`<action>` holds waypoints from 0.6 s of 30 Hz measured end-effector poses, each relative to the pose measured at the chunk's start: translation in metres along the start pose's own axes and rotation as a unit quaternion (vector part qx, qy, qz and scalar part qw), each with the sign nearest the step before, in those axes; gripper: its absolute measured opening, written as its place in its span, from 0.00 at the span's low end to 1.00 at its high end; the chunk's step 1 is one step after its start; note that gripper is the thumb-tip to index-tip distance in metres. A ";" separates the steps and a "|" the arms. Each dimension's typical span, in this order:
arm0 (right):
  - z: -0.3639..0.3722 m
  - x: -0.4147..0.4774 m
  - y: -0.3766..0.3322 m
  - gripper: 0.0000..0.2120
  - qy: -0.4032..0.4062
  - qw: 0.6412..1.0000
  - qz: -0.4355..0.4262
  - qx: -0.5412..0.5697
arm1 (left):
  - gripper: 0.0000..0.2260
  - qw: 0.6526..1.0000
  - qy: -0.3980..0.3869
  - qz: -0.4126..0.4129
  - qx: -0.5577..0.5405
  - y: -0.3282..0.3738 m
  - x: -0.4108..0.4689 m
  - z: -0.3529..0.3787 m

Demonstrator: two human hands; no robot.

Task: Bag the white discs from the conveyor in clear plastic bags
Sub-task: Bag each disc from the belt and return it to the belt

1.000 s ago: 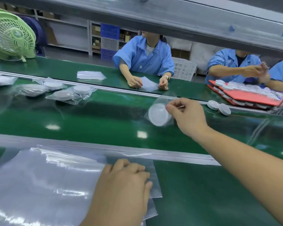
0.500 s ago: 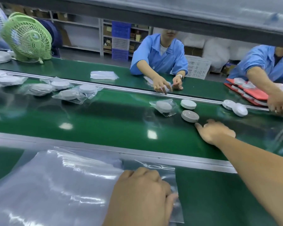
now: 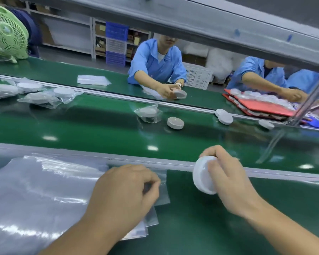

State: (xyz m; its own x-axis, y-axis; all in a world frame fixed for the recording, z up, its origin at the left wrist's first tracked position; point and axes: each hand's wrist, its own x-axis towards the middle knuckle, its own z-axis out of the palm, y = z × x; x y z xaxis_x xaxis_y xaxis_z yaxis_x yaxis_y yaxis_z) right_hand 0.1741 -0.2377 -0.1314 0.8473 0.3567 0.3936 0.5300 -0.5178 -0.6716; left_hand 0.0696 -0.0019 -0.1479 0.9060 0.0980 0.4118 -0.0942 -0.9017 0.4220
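My right hand [image 3: 226,179] grips a white disc [image 3: 202,176] on edge above the near green table, just past the belt's metal rail. My left hand [image 3: 125,192] pinches the top clear plastic bag [image 3: 162,192] of a small stack beside a big sheet of clear plastic [image 3: 41,192]. On the green conveyor [image 3: 81,129] lie one loose disc [image 3: 175,122], a bagged disc [image 3: 148,113] next to it, and several bagged discs [image 3: 41,97] at the far left. More loose discs [image 3: 225,117] sit at the belt's far right edge.
Across the belt, a person in a blue coat [image 3: 158,65] handles a disc, and another person [image 3: 261,78] works over a red tray [image 3: 260,105] of discs. A green fan [image 3: 6,35] stands far left. A grey beam [image 3: 191,21] crosses overhead.
My right hand let go of the bagged disc on the belt, picked up a loose disc and drew it back to the near table. My left hand now pinches a bag.
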 end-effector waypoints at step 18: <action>0.031 -0.044 -0.051 0.15 -0.091 0.957 -0.023 0.276 | 0.07 0.869 0.116 -0.051 -0.477 0.049 -0.013 0.007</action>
State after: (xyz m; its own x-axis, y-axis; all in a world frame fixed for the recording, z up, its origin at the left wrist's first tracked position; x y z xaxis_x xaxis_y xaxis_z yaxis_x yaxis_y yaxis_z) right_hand 0.1083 -0.2032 -0.1336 0.7764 0.5253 0.3483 0.4246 -0.0276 -0.9049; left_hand 0.0566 -0.0504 -0.1383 0.8322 0.3398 0.4381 -0.4183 -0.1337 0.8984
